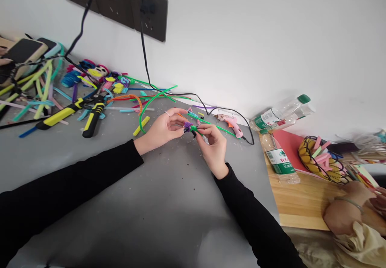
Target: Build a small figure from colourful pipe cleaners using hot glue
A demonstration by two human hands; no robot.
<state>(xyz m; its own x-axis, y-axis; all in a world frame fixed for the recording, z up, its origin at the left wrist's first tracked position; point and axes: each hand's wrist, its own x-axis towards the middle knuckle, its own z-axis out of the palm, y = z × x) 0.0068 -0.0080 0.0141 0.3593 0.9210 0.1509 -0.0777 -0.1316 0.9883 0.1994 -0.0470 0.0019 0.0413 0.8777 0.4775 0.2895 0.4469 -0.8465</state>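
Between my two hands is a small purple and green pipe-cleaner figure [189,127] with dark bits on it. My left hand [164,129] pinches its purple end, a ring on one finger. On the other side, the fingertips of my right hand [212,143] are closed on the green part. A long green pipe cleaner [147,103] curves up behind my left hand. Beside that hand lies a short yellow pipe-cleaner piece [141,126]. The pink glue gun [230,125] rests beyond my right hand, its black cord trailing behind.
Yellow-black pliers [98,111] lie at the left among loose pipe cleaners and finished dolls [99,71]. Cords run to wall sockets [147,10]. Plastic bottles [280,161] and a yellow basket [309,163] stand right, near another person's arm [343,211].
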